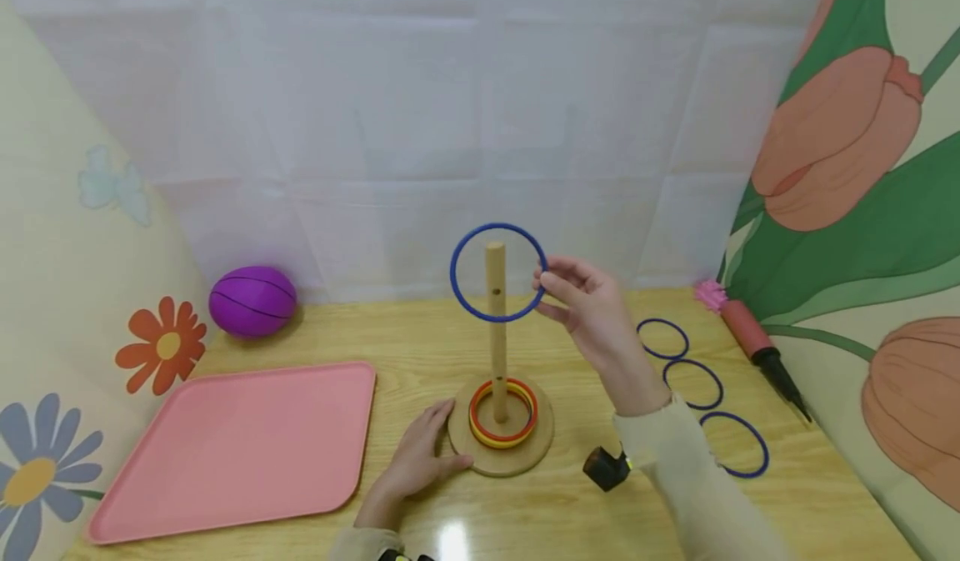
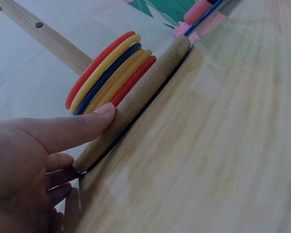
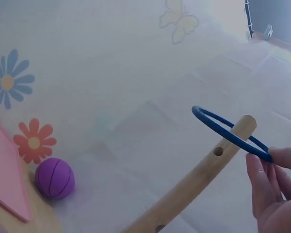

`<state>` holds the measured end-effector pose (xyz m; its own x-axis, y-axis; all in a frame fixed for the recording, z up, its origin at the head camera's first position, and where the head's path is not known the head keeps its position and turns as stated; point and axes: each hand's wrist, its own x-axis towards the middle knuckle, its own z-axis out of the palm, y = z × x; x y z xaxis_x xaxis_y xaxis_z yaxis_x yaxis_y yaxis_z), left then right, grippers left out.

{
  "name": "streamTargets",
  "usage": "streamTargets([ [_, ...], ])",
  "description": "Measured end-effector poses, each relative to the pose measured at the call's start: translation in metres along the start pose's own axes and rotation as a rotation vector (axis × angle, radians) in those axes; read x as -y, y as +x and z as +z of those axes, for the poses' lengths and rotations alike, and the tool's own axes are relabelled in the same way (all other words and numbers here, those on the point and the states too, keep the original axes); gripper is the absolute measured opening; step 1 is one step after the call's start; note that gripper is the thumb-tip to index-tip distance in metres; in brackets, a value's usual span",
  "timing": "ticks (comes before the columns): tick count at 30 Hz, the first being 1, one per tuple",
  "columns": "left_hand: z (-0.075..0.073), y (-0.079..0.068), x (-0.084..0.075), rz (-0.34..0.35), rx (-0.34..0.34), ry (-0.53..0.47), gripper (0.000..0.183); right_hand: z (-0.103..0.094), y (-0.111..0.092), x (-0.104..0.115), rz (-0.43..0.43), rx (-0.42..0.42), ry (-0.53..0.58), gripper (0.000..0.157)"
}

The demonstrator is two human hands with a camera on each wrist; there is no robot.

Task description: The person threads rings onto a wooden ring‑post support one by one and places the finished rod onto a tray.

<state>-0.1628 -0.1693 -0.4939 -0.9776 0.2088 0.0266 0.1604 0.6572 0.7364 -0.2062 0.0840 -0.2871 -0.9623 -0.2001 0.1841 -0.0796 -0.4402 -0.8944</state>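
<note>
A wooden ring-toss stand has a round base and an upright peg with holes. Red, yellow and blue rings are stacked around the peg's foot. My left hand holds the base's left edge, thumb on the rim in the left wrist view; the fingers are partly hidden. Up high, my right hand pinches the right side of a blue ring between thumb and fingers. That ring surrounds the peg just below its tip, tilted in the head view.
Several blue rings lie to the right on the wooden table. A red-and-black pump stands beyond them, by the flowered right wall. At the left lie a pink tray and a purple ball. A white sheet hangs behind.
</note>
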Motion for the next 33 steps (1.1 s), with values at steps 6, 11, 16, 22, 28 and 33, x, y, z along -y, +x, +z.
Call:
streamTargets([
  [6, 0.000, 0.000, 0.000, 0.002, 0.001, 0.003, 0.095, -0.004, 0.001, -0.021, 0.073, -0.034, -0.027, 0.025],
  [11, 0.000, 0.000, 0.000, 0.000, -0.002, 0.004, 0.095, -0.018, 0.002, -0.049, 0.141, -0.052, -0.127, 0.017],
  [16, 0.000, 0.001, 0.000, 0.012, -0.007, 0.010, 0.095, -0.034, 0.003, -0.077, 0.218, -0.040, -0.266, 0.032],
  [22, 0.001, 0.001, 0.000, 0.013, -0.009, 0.016, 0.095, -0.051, 0.005, -0.105, 0.261, 0.004, -0.436, 0.030],
  [28, 0.001, 0.001, 0.000, 0.021, -0.017, 0.021, 0.095, -0.065, 0.006, -0.122, 0.314, 0.067, -0.610, 0.028],
  [33, 0.001, 0.001, 0.000, 0.027, -0.028, 0.029, 0.094, -0.070, 0.007, -0.129, 0.337, 0.125, -0.694, 0.025],
])
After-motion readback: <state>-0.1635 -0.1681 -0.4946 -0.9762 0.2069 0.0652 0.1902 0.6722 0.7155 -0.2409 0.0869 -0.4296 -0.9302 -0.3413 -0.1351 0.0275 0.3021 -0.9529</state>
